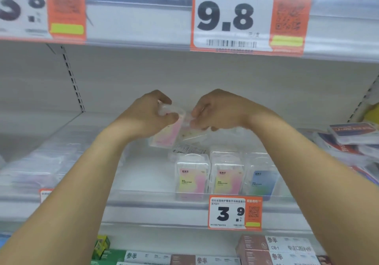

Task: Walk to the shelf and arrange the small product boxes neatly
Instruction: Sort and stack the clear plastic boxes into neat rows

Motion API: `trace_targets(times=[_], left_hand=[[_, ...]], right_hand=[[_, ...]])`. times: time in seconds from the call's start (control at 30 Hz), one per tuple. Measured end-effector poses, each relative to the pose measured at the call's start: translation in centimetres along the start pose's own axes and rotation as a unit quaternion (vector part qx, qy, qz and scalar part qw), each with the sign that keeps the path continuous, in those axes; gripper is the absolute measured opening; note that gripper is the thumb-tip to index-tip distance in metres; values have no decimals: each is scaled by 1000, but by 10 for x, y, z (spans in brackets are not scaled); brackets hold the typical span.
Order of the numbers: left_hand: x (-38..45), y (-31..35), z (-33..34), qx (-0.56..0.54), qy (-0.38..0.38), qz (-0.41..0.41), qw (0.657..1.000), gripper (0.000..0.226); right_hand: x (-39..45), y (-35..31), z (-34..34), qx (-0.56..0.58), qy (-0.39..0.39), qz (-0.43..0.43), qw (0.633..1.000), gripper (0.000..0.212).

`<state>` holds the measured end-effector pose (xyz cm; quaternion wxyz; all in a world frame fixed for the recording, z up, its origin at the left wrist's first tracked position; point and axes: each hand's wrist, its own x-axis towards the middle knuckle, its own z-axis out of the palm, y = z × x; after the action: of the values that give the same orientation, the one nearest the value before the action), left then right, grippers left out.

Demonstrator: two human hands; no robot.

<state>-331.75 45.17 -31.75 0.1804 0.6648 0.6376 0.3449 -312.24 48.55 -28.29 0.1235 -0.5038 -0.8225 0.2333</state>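
Observation:
Both my arms reach into the middle shelf [143,174]. My left hand [147,117] grips the top of a clear plastic box with a pink and yellow label [167,135], held tilted above the shelf. Beside it, my right hand [217,110] pinches the top edge of a second clear box [193,134] that touches the first one. Three more small clear boxes stand upright in a row at the shelf front: two pink and yellow ones [191,179] [227,179] and a blue one [263,182]. A flat box [189,148] lies behind them.
A clear plastic lip [164,193] runs along the shelf front with a 3.9 price tag [234,213]. Stacked red and blue packs [348,139] lie at the right. Blurred packs [41,168] fill the left. The upper shelf edge carries a 9.8 tag [231,16]. Boxes [274,250] sit below.

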Motion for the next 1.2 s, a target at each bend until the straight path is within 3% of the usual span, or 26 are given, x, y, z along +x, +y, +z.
trace_targets(times=[0.1, 0.17, 0.33, 0.47, 0.6, 0.67, 0.77, 0.87, 1.03, 1.13, 1.2], left_hand=[[-2, -6, -9, 55, 18, -9, 998, 40], [-3, -9, -14, 56, 28, -9, 998, 36], [-4, -16, -24, 52, 45, -26, 997, 37], [-2, -18, -27, 58, 81, -53, 994, 39], [-2, -13, -22, 14, 97, -18, 995, 42], [-2, -8, -17, -41, 60, -1, 997, 36], [-4, 0, -7, -147, -52, 1, 988, 24], [-5, 7, 7, -190, -114, 13, 975, 20], [-3, 12, 18, -170, -197, 31, 965, 22], [-6, 12, 24, -97, -276, 27, 956, 25], [-6, 12, 29, -75, -289, 18, 954, 29]], right_hand=[[37, -10, 17, -48, -172, 61, 982, 39], [52, -9, 33, -128, -247, 99, 956, 46], [67, -4, 50, -182, -250, 110, 945, 49], [60, -2, 35, -147, -179, 76, 970, 32], [41, 12, 0, 55, -81, 111, 989, 60], [33, 26, -14, 139, -21, 104, 985, 54], [24, 49, -26, 187, 65, 94, 976, 45], [14, 67, -34, 181, 69, 106, 975, 37], [1, 85, -40, 269, 60, 143, 951, 47], [-1, 89, -41, 311, 78, 155, 935, 71], [-2, 91, -42, 332, 84, 154, 927, 75]])
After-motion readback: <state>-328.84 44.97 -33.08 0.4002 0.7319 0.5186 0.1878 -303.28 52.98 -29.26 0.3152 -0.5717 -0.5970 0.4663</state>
